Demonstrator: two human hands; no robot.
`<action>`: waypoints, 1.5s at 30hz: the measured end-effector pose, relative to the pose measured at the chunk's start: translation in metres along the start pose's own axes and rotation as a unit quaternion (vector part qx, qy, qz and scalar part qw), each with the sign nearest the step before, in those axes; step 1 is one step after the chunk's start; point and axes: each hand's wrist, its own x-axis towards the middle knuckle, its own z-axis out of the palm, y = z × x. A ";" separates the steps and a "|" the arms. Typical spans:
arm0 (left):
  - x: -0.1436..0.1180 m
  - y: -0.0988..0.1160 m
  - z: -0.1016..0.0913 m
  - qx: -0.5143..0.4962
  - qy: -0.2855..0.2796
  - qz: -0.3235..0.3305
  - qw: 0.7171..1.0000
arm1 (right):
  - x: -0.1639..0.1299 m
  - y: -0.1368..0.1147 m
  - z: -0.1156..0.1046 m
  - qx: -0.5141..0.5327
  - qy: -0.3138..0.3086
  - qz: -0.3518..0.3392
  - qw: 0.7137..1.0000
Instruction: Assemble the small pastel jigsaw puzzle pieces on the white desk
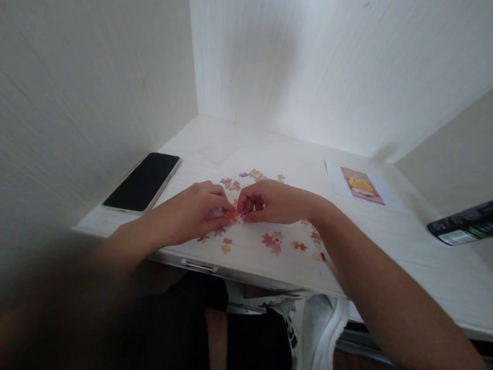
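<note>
Small pink and orange jigsaw pieces (pixel 273 240) lie scattered on a white desk (pixel 396 244). My left hand (pixel 195 210) and my right hand (pixel 268 201) meet over the middle of the scatter, fingertips almost touching. Both hands pinch small orange pieces (pixel 234 213) between thumb and fingers, pressed down at the desk surface. More loose pieces (pixel 251 175) lie just beyond my hands, and a few (pixel 225 245) sit near the front edge.
A black phone (pixel 143 180) lies face up at the desk's left edge by the wall. A printed picture card (pixel 362 186) lies at the back right. A dark remote-like object (pixel 476 218) sticks in from the right. White walls enclose the desk; a white shoe (pixel 319 335) shows below.
</note>
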 end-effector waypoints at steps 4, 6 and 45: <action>-0.002 -0.001 0.002 0.007 0.018 0.008 1.000 | 0.000 0.002 0.001 -0.020 0.012 -0.001 1.000; -0.003 -0.001 0.004 0.017 0.032 0.020 0.999 | -0.001 0.002 0.001 -0.020 0.011 -0.009 1.000; 0.001 0.001 0.012 0.010 0.033 0.055 0.998 | -0.002 0.010 -0.006 -0.070 0.093 0.023 0.993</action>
